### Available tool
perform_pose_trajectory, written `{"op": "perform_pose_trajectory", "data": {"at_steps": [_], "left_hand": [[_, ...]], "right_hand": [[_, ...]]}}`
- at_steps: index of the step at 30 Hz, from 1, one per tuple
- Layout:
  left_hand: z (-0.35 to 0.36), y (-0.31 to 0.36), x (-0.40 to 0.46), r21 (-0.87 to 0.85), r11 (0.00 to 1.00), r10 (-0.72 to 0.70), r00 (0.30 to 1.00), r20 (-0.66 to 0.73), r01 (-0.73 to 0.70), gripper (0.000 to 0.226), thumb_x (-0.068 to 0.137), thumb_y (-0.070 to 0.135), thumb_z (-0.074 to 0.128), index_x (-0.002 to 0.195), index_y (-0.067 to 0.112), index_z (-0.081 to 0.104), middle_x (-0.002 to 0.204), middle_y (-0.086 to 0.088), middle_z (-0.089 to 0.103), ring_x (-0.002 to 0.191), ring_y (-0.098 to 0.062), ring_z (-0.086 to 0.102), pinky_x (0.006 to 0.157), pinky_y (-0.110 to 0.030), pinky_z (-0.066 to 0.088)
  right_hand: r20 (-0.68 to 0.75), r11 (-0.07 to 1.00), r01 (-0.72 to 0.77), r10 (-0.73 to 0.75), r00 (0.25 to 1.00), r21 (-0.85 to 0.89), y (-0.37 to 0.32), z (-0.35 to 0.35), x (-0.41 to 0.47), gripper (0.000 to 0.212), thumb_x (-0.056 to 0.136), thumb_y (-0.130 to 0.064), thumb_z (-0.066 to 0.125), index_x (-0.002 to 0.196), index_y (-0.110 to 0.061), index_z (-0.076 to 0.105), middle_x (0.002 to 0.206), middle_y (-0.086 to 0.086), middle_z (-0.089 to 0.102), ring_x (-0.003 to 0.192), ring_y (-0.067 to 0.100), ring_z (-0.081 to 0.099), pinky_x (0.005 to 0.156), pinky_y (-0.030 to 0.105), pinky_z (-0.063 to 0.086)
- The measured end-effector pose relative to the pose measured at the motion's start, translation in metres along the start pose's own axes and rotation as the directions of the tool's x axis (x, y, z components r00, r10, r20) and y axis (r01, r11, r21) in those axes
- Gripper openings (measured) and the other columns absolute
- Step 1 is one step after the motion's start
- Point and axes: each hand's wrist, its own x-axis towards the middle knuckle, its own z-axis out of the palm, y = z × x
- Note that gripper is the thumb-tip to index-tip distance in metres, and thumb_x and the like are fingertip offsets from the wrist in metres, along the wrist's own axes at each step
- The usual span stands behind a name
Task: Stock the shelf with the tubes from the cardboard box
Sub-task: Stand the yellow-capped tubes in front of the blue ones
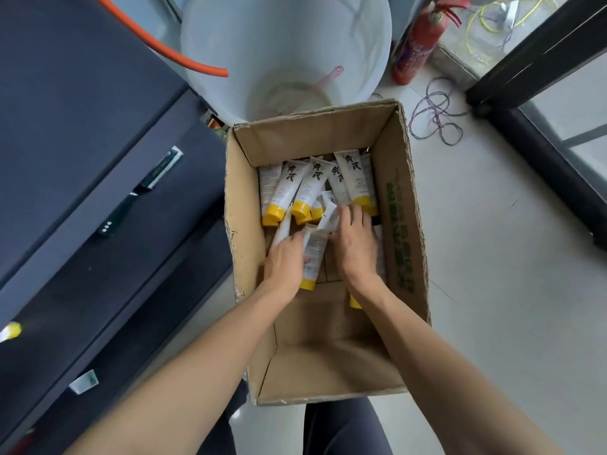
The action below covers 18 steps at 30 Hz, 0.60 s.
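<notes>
Head view: both hands reach into the box point(399, 205), which stands on the floor beside the dark shelf point(98, 178). Step in hand: gathering tubes point(312, 188), most lying against the far wall. Left hand point(284, 262) curls round one tube point(313, 257) at mid-box; right hand point(356, 239) closes its fingers on another, grip partly hidden. Next: lift both clear and carry them left to the shelf.

I read two bold black characters, 黄芪, on each white tube point(352, 172); green print on the box point(399, 224) wall stays illegible.
</notes>
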Motion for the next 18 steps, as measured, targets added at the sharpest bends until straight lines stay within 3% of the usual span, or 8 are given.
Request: {"op": "perform_pose_trajectory", "data": {"at_steps": [2,6,11,14,18], "left_hand": [[0.008,0.000,0.004,0.017,1.000,-0.006,1.000,0.004,0.006,0.056,0.096,0.030,0.063,0.147,0.022,0.041,0.116,-0.011,0.068,0.104,-0.030,0.064,0.084,-0.045,0.055],[0.013,-0.002,0.004,-0.104,0.995,-0.010,0.995,-0.101,0.000,0.035,0.103,0.025,0.048,0.137,0.024,0.054,0.113,-0.009,0.068,0.104,-0.028,0.059,0.084,-0.040,0.050],[0.018,0.005,-0.002,-0.171,0.981,-0.098,0.994,-0.056,0.087,0.041,0.092,0.023,0.067,0.130,0.015,0.055,0.124,-0.006,0.059,0.120,-0.025,0.053,0.098,-0.037,0.045],[0.024,0.009,-0.003,-0.211,0.972,-0.101,0.995,0.023,0.103,0.051,0.088,0.022,0.072,0.134,0.016,0.051,0.125,-0.008,0.054,0.119,-0.028,0.055,0.097,-0.040,0.048],[0.026,0.004,-0.007,-0.355,0.924,-0.127,0.989,0.072,0.144,0.037,0.080,0.029,0.081,0.112,0.016,0.065,0.111,-0.006,0.070,0.104,-0.026,0.065,0.088,-0.042,0.052]], "right_hand": [[-0.006,0.999,0.018,-0.019,1.000,-0.029,0.002,-0.001,0.004,0.046,0.077,-0.012,0.075,0.116,-0.011,0.051,0.115,0.011,0.055,0.101,0.030,0.055,0.059,0.037,0.051],[0.027,0.998,0.065,-0.065,0.998,0.016,0.009,0.001,0.003,0.050,0.075,-0.009,0.073,0.120,-0.009,0.052,0.115,0.012,0.057,0.100,0.031,0.056,0.057,0.040,0.054],[0.003,0.973,0.140,-0.143,0.990,0.183,0.010,0.003,-0.013,0.043,0.073,-0.003,0.064,0.115,-0.007,0.058,0.111,0.013,0.063,0.097,0.032,0.058,0.065,0.040,0.051],[-0.025,0.956,0.121,-0.119,0.993,0.269,0.010,0.005,-0.018,0.037,0.077,0.000,0.059,0.114,-0.008,0.061,0.108,0.011,0.066,0.095,0.029,0.059,0.073,0.041,0.052],[-0.015,0.890,0.052,-0.051,0.999,0.454,0.015,-0.006,-0.022,0.033,0.089,-0.001,0.049,0.117,-0.014,0.061,0.114,0.001,0.064,0.098,0.007,0.050,0.081,0.012,0.038]]}}
